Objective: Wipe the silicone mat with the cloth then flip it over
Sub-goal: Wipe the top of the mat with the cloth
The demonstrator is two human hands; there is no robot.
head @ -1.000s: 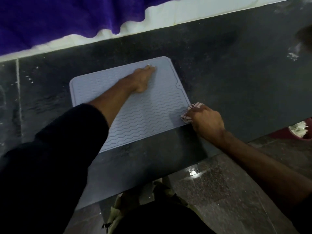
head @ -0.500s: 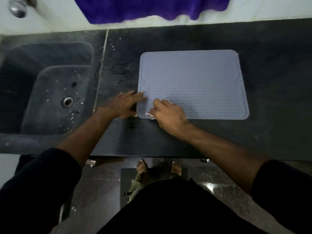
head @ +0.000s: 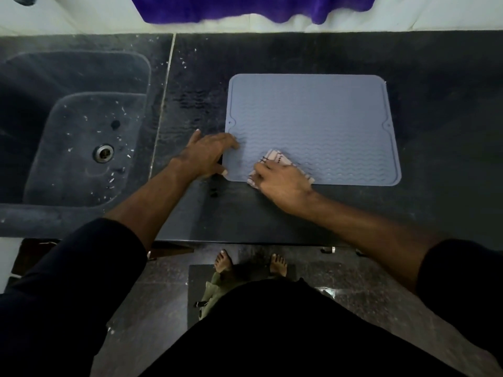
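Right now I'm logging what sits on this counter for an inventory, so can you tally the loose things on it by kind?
Silicone mat, grey-blue, lying flat: 1
Cloth, checked, pressed on the mat under the right hand: 1
Total: 2
The left hand rests at the mat's left edge.

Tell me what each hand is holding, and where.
Right hand presses the cloth flat from above; left hand pins the mat at its near-left edge.

You have one view only: a head-worn camera, looking steeply down at the surface [head: 272, 213] from close above its near edge.
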